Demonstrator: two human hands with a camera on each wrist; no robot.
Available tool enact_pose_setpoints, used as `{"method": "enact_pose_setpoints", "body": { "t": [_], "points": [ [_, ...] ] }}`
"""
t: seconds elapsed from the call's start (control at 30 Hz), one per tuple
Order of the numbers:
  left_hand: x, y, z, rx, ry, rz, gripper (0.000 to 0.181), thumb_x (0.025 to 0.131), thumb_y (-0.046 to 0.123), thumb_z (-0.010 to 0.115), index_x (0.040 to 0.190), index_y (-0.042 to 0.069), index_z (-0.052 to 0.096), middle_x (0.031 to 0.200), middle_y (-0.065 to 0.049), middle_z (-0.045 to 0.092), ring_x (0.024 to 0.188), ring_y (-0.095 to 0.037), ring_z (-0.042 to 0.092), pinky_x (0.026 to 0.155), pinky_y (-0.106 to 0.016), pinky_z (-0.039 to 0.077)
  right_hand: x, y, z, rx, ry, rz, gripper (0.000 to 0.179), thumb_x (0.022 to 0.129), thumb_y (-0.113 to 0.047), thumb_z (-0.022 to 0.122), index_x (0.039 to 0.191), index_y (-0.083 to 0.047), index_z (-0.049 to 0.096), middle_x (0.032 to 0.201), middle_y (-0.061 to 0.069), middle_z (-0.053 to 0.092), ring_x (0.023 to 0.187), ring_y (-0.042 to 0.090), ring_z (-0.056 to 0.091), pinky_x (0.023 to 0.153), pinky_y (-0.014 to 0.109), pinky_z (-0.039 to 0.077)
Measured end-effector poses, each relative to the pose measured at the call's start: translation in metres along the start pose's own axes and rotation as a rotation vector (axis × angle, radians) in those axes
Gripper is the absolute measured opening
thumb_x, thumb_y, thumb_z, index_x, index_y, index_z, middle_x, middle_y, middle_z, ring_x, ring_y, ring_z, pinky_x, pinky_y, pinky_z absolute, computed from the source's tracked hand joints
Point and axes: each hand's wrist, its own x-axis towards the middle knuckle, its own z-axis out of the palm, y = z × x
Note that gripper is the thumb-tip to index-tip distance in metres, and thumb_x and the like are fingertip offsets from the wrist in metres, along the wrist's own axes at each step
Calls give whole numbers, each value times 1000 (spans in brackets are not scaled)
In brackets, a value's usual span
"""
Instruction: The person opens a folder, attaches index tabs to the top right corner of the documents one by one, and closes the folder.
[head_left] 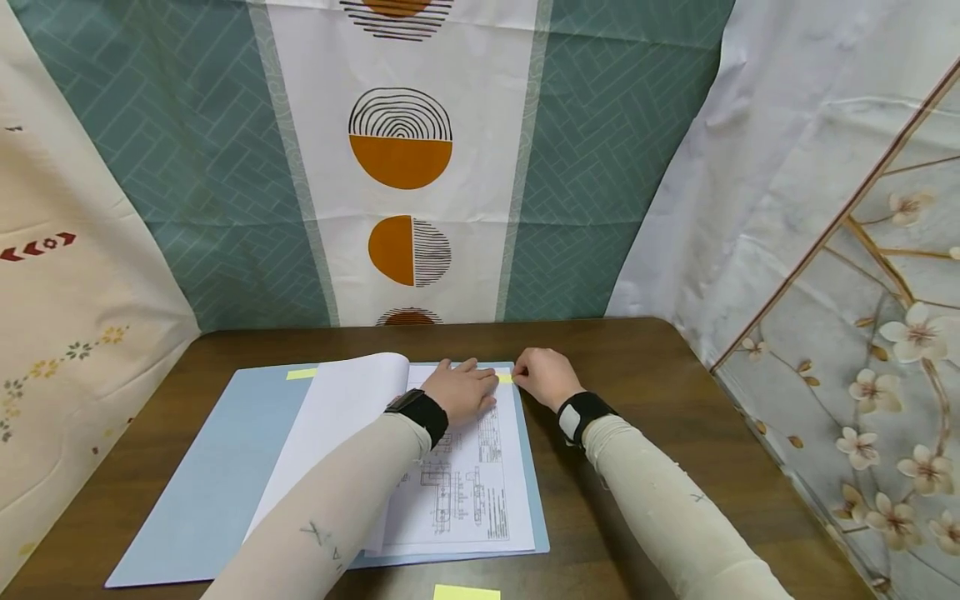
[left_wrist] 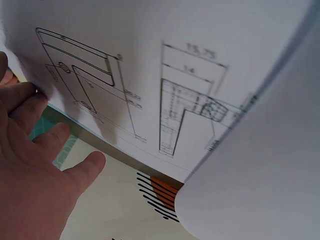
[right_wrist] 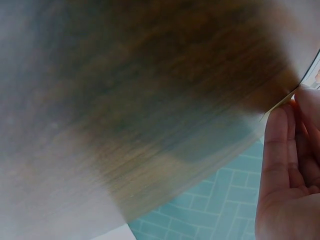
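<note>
A light blue folder (head_left: pixel 202 475) lies spread on the table, with white sheets turned over to its left side. On the right a page of technical drawings (head_left: pixel 517 500) faces up. My left hand (head_left: pixel 462 390) rests on the upper part of that page, fingers extended and spread. At the page's top right edge is a yellow sticky note (head_left: pixel 505 378). Its outer end is pinched between the thumb and fingers of my right hand (head_left: pixel 547 377). In the right wrist view, a thin yellow edge (right_wrist: pixel 280 105) shows at those fingertips.
Another yellow sticky note (head_left: pixel 302 374) marks the folder's top left. A yellow pad or note (head_left: pixel 467 593) lies at the near table edge, partly cut off. Bare brown wood (head_left: pixel 637 367) shows right of the folder. Patterned curtains (head_left: pixel 615 167) hang behind and beside the table.
</note>
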Motion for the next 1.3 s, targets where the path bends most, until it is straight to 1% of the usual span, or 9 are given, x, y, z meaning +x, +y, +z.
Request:
{"method": "enact_pose_setpoints", "body": {
  "t": [0.27,0.4,0.53,0.67,0.8,0.93,1.03,1.13,1.3],
  "points": [
    [-3,2,0,20,32,-30,60,114,53,55,166,23,52,171,3,49,162,-29,37,126,-64,33,-1,1,3,-1,22,-8,5,98,-13,87,96,-9,84,101,3,78,92,21,72,92,41,61],
    [-2,5,5,9,31,-24,63,114,54,54,169,24,48,174,3,44,163,-29,34,126,-65,31,-2,-1,4,4,4,-2,5,98,-13,86,96,-9,84,101,3,78,92,21,71,93,42,61],
    [-1,5,9,7,28,-32,63,113,55,53,168,23,49,174,3,43,164,-29,32,126,-66,31,-3,-3,3,8,-12,-3,4,99,-12,85,97,-9,84,102,3,78,93,21,71,96,42,60],
    [-1,6,7,33,36,-44,65,113,57,53,167,21,51,173,2,45,164,-29,33,126,-65,31,-2,-2,2,3,-5,-6,4,99,-13,85,97,-9,85,101,3,78,93,21,72,100,44,58],
    [-3,10,3,47,50,-59,66,111,59,57,164,20,54,170,1,49,163,-30,36,126,-65,32,0,2,1,-11,1,-12,4,99,-13,85,98,-10,85,102,2,79,93,21,72,99,43,59],
    [-25,19,-8,9,41,-47,67,109,58,63,164,20,54,169,1,51,160,-31,39,126,-63,33,0,1,-2,-9,5,-17,4,100,-13,84,100,-9,85,104,4,79,94,22,73,94,42,61],
    [-51,30,-19,-35,31,0,68,107,55,68,164,20,55,168,1,52,158,-30,44,125,-60,36,0,1,-6,1,3,-4,5,100,-13,84,100,-8,85,105,6,79,95,24,72,95,43,61],
    [-80,41,-25,-56,30,53,68,105,52,72,163,19,56,167,0,54,155,-28,48,123,-56,40,-1,0,-7,11,-16,22,5,100,-12,83,101,-8,85,108,7,79,96,25,71,97,43,60],
    [-123,55,-25,-98,46,126,69,102,52,78,159,17,60,162,1,58,149,-23,55,120,-49,46,-3,-4,-4,18,-31,23,5,101,-11,82,103,-7,86,110,9,79,97,25,71,97,43,60]
  ]
}}
